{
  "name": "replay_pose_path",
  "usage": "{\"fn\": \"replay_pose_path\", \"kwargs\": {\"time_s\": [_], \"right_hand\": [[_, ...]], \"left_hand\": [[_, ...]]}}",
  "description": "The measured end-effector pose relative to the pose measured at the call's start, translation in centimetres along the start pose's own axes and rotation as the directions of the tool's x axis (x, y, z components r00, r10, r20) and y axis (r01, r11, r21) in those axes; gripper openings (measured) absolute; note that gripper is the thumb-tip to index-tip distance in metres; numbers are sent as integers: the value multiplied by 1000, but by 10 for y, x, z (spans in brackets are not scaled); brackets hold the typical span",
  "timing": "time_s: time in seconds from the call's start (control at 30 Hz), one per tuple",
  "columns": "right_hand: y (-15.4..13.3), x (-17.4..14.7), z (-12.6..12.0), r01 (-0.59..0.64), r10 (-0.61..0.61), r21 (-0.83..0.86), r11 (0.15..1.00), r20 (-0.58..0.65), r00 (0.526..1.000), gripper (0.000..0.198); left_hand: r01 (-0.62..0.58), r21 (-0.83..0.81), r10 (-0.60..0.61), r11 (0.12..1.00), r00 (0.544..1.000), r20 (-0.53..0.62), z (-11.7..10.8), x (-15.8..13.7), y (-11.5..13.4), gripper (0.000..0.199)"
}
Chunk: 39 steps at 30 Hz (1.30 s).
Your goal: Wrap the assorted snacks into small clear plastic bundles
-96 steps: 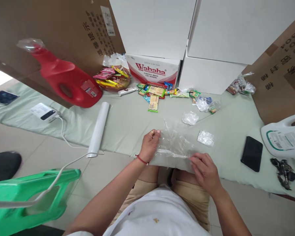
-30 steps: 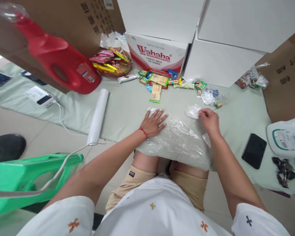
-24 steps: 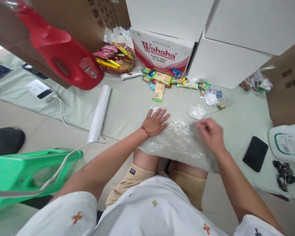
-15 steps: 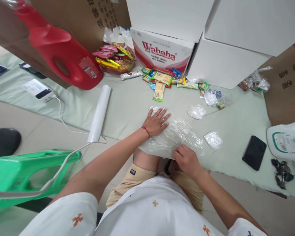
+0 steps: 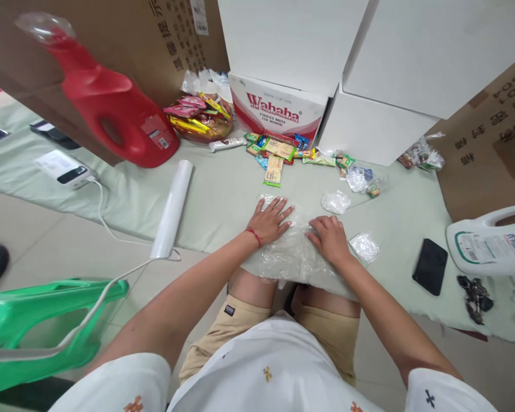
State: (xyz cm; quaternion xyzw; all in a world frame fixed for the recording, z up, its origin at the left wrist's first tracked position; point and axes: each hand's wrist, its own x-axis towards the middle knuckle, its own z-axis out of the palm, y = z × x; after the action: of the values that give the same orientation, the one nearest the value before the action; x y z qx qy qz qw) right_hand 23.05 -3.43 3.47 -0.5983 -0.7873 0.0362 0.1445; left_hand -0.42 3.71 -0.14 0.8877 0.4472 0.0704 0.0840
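Note:
A crinkled clear plastic bag (image 5: 278,260) lies along the near edge of the cloth-covered surface, just in front of my knees. My left hand (image 5: 269,222) rests palm down on its left part, fingers spread; a red cord circles the wrist. At the upper right of the bag, my right hand (image 5: 329,239) has bent fingers, thumb and index closing on the film. Creases run through the plastic between both hands. A folded square of clear plastic (image 5: 364,247) sits right of my right hand, and another clear plastic bundle (image 5: 336,202) lies behind it.
Wrapped snacks (image 5: 278,151) lie before a Wahaha carton (image 5: 277,109) and white boxes. Left are a red jug (image 5: 120,114), a white roll (image 5: 171,209), a cabled white device (image 5: 64,170) and a green stool (image 5: 47,320). Right are a black phone (image 5: 430,266), keys (image 5: 475,299) and a white jug (image 5: 489,243).
My right hand has moved up from the bag's near edge to its upper right, and the film is more bunched there. My left hand stays spread on the bag. The view shifted slightly.

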Motion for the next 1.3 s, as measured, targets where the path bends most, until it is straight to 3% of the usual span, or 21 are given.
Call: {"fn": "replay_pose_path", "kwargs": {"time_s": [0.07, 0.13, 0.23, 0.3, 0.33, 0.4, 0.47, 0.57, 0.67, 0.73, 0.83, 0.97, 1.07, 1.17, 1.3], "right_hand": [[15, 12, 3, -35, 39, 95, 995, -37, 999, 32], [37, 18, 1, -166, 196, 243, 956, -105, 975, 35], [84, 22, -13, -448, 521, 398, 800, -90, 849, 35], [115, 29, -27, -592, 646, 323, 738, -88, 758, 33], [127, 36, -35, -625, 662, 244, 742, -113, 741, 32], [141, 60, -47, -596, 599, 71, 800, -161, 785, 31], [139, 99, -51, -472, 460, -65, 879, -147, 876, 31], [118, 170, -39, -290, 298, -209, 934, 5, 955, 37], [94, 227, -17, -215, 265, -286, 934, 151, 952, 54], [86, 243, -7, -213, 287, -322, 923, 202, 937, 54], [90, 232, -8, -209, 305, -365, 907, 230, 924, 41], [111, 200, -35, -170, 296, -413, 895, 263, 919, 31], [111, 210, -48, -150, 266, -402, 903, 251, 931, 28], [87, 246, -31, -77, 163, -338, 938, 234, 958, 36], [49, 281, 3, 21, 80, -326, 945, 295, 952, 41]], "left_hand": [[-3, 6, 3, 1000, 1000, -9, 0, 0, 0, 58], [-10, 6, 10, 1000, 1000, -16, 0, -1, -1, 58], [-18, -5, 18, 1000, 999, -26, 0, -2, -2, 58], [-26, -13, 25, 1000, 999, -34, 1, -3, -3, 58], [-30, -16, 29, 999, 999, -37, 1, -3, -3, 58], [-39, -21, 38, 999, 998, -43, 1, -4, -3, 58], [-41, -25, 40, 999, 998, -46, 1, -4, -4, 58], [-31, -26, 30, 999, 999, -44, -1, -5, -3, 57], [-32, -21, 32, 999, 999, -37, -3, -6, -3, 57], [-34, -18, 33, 999, 999, -37, -3, -7, -4, 57], [-20, -32, 19, 999, 999, -41, -3, -7, -4, 57], [-22, -63, 20, 998, 999, -38, -3, -7, -5, 57], [-26, -67, 23, 997, 999, -39, -3, -7, -5, 58], [-21, -54, 19, 998, 999, -30, -4, -7, -5, 58], [-20, -26, 19, 999, 999, -28, -3, -8, -4, 57]]}}
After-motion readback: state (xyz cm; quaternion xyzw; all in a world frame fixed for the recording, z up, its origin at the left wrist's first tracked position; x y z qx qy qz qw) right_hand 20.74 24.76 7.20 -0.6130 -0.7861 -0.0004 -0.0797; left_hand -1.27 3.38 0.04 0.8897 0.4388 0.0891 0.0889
